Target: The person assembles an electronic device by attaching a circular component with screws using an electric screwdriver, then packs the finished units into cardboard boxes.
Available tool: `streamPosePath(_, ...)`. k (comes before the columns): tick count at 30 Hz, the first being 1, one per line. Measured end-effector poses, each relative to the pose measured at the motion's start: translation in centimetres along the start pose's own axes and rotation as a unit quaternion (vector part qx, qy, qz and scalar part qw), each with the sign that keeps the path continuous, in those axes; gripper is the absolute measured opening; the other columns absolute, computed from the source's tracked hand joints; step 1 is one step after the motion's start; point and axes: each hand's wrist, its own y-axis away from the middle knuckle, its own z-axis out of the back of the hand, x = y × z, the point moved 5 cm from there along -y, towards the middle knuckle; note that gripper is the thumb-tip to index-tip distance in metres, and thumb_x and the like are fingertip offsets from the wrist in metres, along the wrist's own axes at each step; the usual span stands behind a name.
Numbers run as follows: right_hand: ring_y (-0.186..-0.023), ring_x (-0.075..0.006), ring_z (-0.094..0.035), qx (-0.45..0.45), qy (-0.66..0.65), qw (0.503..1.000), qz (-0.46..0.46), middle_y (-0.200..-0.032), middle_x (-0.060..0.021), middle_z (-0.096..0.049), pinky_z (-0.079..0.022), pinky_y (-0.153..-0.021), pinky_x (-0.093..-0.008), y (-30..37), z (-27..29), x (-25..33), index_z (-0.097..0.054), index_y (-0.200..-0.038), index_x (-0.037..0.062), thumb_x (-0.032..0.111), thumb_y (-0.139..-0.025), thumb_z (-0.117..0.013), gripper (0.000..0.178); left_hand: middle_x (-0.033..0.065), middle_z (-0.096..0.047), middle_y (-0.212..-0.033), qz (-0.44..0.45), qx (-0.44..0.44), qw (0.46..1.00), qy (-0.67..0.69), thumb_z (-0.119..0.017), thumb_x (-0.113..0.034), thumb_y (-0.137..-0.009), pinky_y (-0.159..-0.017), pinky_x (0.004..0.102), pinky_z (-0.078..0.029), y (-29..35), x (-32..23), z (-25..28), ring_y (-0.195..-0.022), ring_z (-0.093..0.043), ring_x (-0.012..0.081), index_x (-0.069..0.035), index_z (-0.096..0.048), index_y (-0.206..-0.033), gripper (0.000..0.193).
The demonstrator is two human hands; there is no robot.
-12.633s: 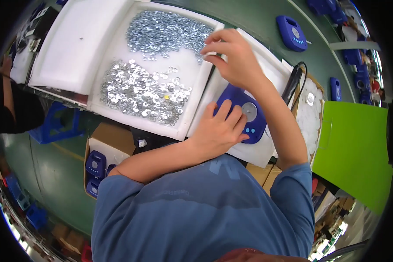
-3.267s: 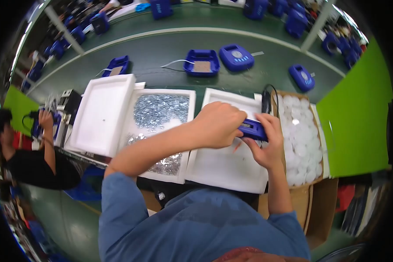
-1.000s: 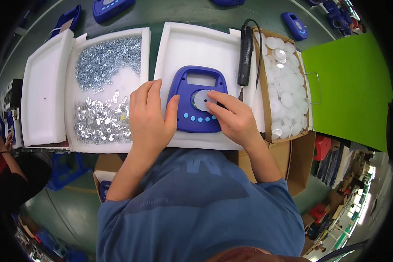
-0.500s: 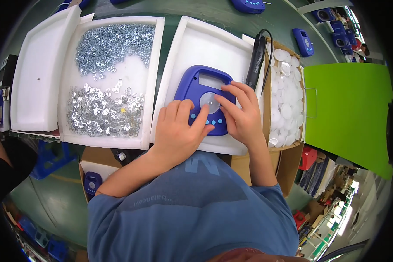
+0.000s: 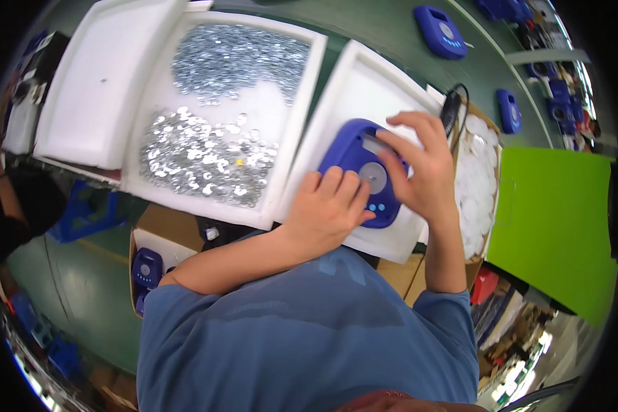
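Observation:
A blue plastic housing with a rectangular opening and light-blue dots lies tilted on a white foam tray. Set in its middle is a round translucent disc. My left hand grips the housing's lower left side, fingers bent over it and a fingertip by the disc. Above the housing's right side, my right hand is raised, thumb and fingers apart, and nothing shows between them. It partly covers the housing's right edge.
Left of the housing, a foam tray holds metal washers and shiny flat rings. A box of white discs stands at right, beside a black corded tool and a green panel. More blue housings lie beyond.
My right hand has lifted off the disc and its fingers have spread. My left hand stays on the housing. The whole view has swung, shifting the trays rightward at the middle.

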Motion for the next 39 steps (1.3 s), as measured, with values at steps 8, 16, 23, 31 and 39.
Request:
streamPosePath(8,-0.116,-0.0326,-0.055,-0.016,-0.063,0.992,0.106,-0.115,-0.0052,-0.067,-0.046,-0.098,-0.0408,-13.4,-13.2,0.7,-0.081,-0.091,0.0113,0.006,-0.077,-0.083,0.014,0.0064,-0.053,-0.101,0.007,-0.063,0.998,0.006,-0.080,-0.040,-0.078,-0.074,0.0376,-0.040,0.4,-0.1,0.5,-0.098,-0.050,0.0258,-0.009,-0.072,-0.110,0.045)
streamPosePath(16,-0.103,-0.0299,-0.060,0.035,-0.052,0.986,0.158,-0.102,-0.0053,-0.067,-0.052,-0.086,-0.0393,-14.4,-15.2,1.9,-0.077,-0.088,0.0065,0.002,-0.079,-0.080,0.010,0.0061,-0.054,-0.102,0.012,-0.079,0.997,0.010,-0.074,-0.041,-0.088,-0.076,0.0374,-0.039,1.0,0.6,0.6,-0.099,-0.050,0.0246,-0.008,-0.070,-0.099,0.036)
streamPosePath(23,-0.086,-0.0311,-0.068,0.158,-0.132,0.956,0.209,-0.088,-0.0088,-0.069,-0.055,-0.078,-0.0411,-12.2,-17.0,4.7,-0.075,-0.094,0.0067,0.003,-0.079,-0.079,0.016,0.0078,-0.055,-0.107,0.004,-0.073,0.997,0.019,-0.076,-0.043,-0.086,-0.076,0.0383,-0.042,1.0,0.5,0.2,-0.102,-0.050,0.0264,-0.007,-0.072,-0.112,0.045)
streamPosePath(31,-0.094,-0.0289,-0.062,0.085,-0.089,0.971,0.207,-0.091,-0.0075,-0.063,-0.054,-0.079,-0.0393,-11.2,-15.1,4.0,-0.069,-0.092,0.0038,0.000,-0.085,-0.068,0.008,0.0090,-0.056,-0.109,-0.010,-0.052,0.998,0.027,-0.076,-0.041,-0.086,-0.077,0.0394,-0.042,0.7,0.1,0.2,-0.105,-0.051,0.0270,-0.007,-0.073,-0.116,0.045)
streamPosePath(39,-0.083,-0.0313,-0.061,-0.027,-0.066,0.997,0.027,-0.089,-0.0100,-0.066,-0.053,-0.072,-0.0404,-0.4,-4.1,0.1,-0.068,-0.090,0.0027,-0.004,-0.079,-0.071,0.014,0.0064,-0.053,-0.100,0.004,-0.045,0.998,0.044,-0.077,-0.038,-0.084,-0.076,0.0385,-0.040,0.5,0.5,0.7,-0.098,-0.051,0.0253,-0.007,-0.071,-0.112,0.042)
